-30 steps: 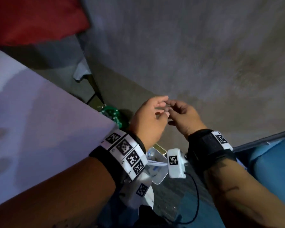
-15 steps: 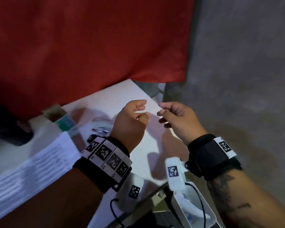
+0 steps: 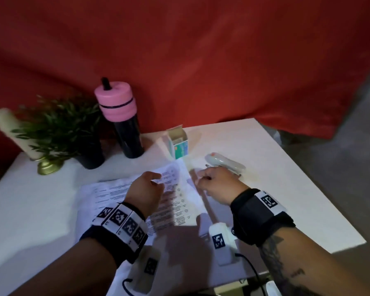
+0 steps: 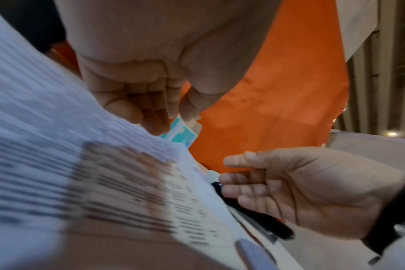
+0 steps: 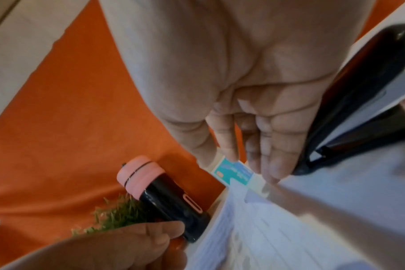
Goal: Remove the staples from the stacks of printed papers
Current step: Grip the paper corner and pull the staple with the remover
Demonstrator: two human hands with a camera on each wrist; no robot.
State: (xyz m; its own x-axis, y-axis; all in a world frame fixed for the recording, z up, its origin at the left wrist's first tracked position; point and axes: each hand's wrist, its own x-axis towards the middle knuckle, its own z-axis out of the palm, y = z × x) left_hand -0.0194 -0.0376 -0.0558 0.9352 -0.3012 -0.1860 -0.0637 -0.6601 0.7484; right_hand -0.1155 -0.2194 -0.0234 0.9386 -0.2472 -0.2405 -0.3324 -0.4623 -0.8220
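Dim head view, hard shadows — wrist views motion-blurred, edges warped.

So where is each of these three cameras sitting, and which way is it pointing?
Head: worn on the head, looking down at the white table and printed papers; both forearms and hands show.
Left wrist: under the left hand, looking along its fingers over the papers; the right hand shows too.
Right wrist: under the right hand, looking toward the pink-lidded bottle.
All three share the small teal box.
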